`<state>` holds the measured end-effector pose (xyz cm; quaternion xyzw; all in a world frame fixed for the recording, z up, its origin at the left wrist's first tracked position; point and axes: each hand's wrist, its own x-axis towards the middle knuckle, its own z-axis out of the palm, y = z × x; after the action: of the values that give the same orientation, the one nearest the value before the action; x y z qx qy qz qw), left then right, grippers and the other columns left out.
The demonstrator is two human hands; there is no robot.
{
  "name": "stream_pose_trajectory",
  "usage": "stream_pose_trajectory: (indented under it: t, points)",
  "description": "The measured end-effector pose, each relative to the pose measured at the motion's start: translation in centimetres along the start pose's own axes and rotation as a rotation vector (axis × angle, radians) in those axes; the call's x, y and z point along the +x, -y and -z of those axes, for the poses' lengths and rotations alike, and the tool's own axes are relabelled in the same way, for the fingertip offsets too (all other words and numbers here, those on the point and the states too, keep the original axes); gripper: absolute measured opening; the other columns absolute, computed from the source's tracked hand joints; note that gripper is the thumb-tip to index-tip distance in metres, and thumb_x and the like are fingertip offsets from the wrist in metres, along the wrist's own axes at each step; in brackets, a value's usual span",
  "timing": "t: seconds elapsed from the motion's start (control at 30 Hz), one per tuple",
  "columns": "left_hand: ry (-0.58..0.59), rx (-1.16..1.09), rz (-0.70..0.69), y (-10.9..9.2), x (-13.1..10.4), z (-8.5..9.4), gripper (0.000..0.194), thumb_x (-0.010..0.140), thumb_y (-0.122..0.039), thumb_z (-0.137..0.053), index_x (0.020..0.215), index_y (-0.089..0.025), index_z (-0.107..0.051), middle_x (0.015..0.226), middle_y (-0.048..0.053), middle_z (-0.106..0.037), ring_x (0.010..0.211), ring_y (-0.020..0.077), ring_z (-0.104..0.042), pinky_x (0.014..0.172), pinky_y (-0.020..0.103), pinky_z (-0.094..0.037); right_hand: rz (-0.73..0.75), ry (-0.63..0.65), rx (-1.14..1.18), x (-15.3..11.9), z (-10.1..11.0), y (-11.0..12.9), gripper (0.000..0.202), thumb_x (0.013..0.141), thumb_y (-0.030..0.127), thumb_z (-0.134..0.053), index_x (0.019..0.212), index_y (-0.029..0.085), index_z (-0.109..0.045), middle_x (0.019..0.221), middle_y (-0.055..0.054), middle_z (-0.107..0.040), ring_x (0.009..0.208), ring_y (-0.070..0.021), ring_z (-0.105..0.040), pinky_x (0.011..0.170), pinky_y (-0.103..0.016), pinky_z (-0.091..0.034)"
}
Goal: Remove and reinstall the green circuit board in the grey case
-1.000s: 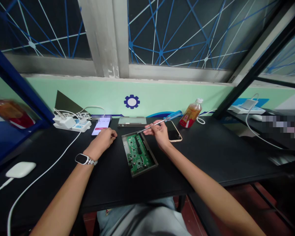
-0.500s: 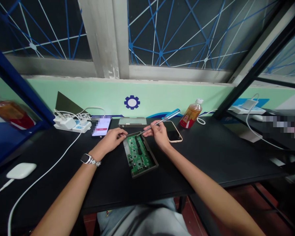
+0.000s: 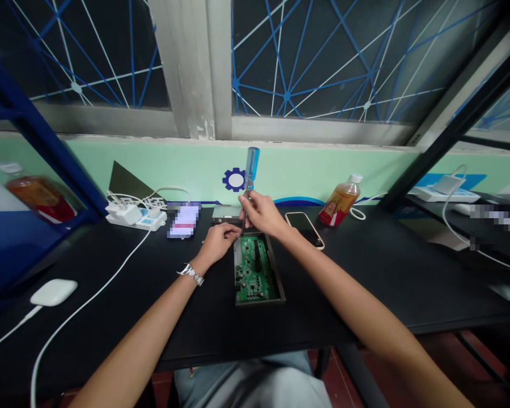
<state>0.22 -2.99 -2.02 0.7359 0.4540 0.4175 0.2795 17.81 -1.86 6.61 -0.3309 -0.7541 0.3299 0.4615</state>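
Note:
My right hand [image 3: 261, 212] grips a screwdriver [image 3: 251, 164] with a clear blue handle, held nearly upright, shaft pointing down. Its tip is at the far left corner of a shallow metal case [image 3: 261, 302], hidden among my fingers. Inside the case lies a green circuit board [image 3: 249, 279] with black parts and small components. My left hand [image 3: 221, 241] is at that same corner, thumb and fingers pinched close to the screwdriver tip. Whatever those fingers hold is too small to make out. Behind the case sits a flat silver metal piece [image 3: 225, 213], partly covered by my right hand.
A phone with a lit screen [image 3: 185, 221] lies to the left, near a power strip [image 3: 136, 217] with plugs and white cables. On the right are a dark phone [image 3: 305, 229] and a drink bottle [image 3: 340, 201]. A white charger [image 3: 54, 292] lies far left on the black table [image 3: 323, 306].
The screwdriver has swung from a slanted to a nearly upright position, its tip now at the case's far left corner. My right hand moved left towards my left hand. The case has turned slightly.

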Motion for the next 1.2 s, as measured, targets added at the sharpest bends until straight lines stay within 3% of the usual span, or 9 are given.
stream_pose_trajectory:
  t: [0.2,0.4,0.67,0.93,1.0,1.2]
  points:
    - [-0.015,-0.265,-0.033,-0.7,-0.2,0.0,0.029,0.088,-0.032,-0.064,0.111,-0.016,-0.071,0.113,0.01,-0.074,0.1,0.0235,-0.071,0.092,0.038,-0.056,0.085,0.09,-0.075,1.7,-0.6,0.0,0.029,0.096,0.04,-0.057,0.073,0.023,-0.053,0.052,0.004,-0.06,0.042,-0.0126,-0.052,0.046,-0.026,-0.042]
    - [-0.053,-0.319,-0.014,-0.7,-0.1,-0.7,0.026,0.088,-0.037,-0.066,0.101,-0.015,-0.074,0.107,0.011,-0.077,0.1,0.026,-0.072,0.094,0.041,-0.055,0.028,0.089,-0.023,0.7,-0.5,-0.9,0.025,0.093,0.039,-0.063,0.074,0.023,-0.059,0.056,0.001,-0.062,0.051,-0.0158,-0.057,0.055,-0.03,-0.047]
    - [-0.077,-0.287,0.009,-0.6,-0.1,-0.7,0.024,0.086,-0.036,-0.069,0.098,-0.015,-0.076,0.1,0.011,-0.078,0.094,0.0264,-0.073,0.088,0.04,-0.057,0.049,0.12,-0.117,0.7,-0.3,-1.3,0.028,0.096,0.039,-0.057,0.075,0.022,-0.059,0.061,0.0,-0.065,0.051,-0.0141,-0.056,0.056,-0.028,-0.045]
    - [-0.093,-0.275,0.013,-0.7,-0.1,-0.8,0.024,0.084,-0.037,-0.071,0.09,-0.014,-0.076,0.09,0.009,-0.078,0.086,0.0242,-0.073,0.079,0.034,-0.057,-0.078,0.352,-0.185,0.8,0.5,0.3,0.028,0.1,0.037,-0.046,0.086,0.017,-0.058,0.079,-0.006,-0.072,0.06,-0.0152,-0.066,0.064,-0.029,-0.05]
    - [-0.106,-0.265,0.024,-0.8,-0.1,-0.9,0.024,0.083,-0.036,-0.072,0.091,-0.014,-0.076,0.09,0.009,-0.078,0.084,0.0234,-0.073,0.077,0.033,-0.057,-0.073,0.314,-0.234,0.8,0.6,0.7,0.025,0.098,0.04,-0.049,0.09,0.017,-0.058,0.08,-0.005,-0.071,0.063,-0.0158,-0.066,0.066,-0.03,-0.049]
    - [-0.156,-0.223,0.039,-0.9,-0.1,-1.0,0.022,0.08,-0.035,-0.075,0.09,-0.015,-0.076,0.088,0.008,-0.078,0.08,0.0226,-0.073,0.075,0.033,-0.057,0.02,-0.103,-0.432,0.8,0.6,1.7,0.038,0.088,0.057,-0.061,0.081,0.023,-0.047,0.064,0.001,-0.058,0.058,-0.0146,-0.053,0.061,-0.03,-0.04]
